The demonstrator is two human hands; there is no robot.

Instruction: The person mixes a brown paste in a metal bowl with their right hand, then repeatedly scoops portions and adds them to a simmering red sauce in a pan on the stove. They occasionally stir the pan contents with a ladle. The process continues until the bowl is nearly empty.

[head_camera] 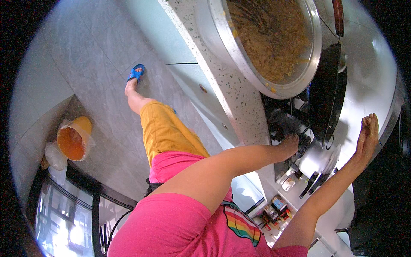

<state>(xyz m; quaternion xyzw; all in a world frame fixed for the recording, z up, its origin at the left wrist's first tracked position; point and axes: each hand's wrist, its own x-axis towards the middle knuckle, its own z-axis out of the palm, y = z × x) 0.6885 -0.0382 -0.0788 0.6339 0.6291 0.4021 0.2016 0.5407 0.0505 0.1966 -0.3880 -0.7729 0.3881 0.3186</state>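
Note:
My left hand [290, 146] is over the gas stove [282, 123], beside a burner; its fingers are mostly hidden, and I cannot tell if it holds anything. My right hand [369, 133] is raised near the white wall, its fingers extended with nothing visible in them. A large metal basin [273, 91] on the counter side holds a brownish-yellow, lumpy food mixture [273, 41]. Behind it stands a black wok [326, 86], tilted on its edge, near a brown handle [338, 17]. Past my left hand is a silver pot with black handles [316, 162].
A speckled stone countertop [231, 86] runs above pale cabinets [208, 83]. Small containers [276, 208] stand on a shelf below. On the grey tiled floor [106, 64] is a yellow bin [85, 123] with a plastic liner, beside a glass-panelled door or cabinet [64, 215].

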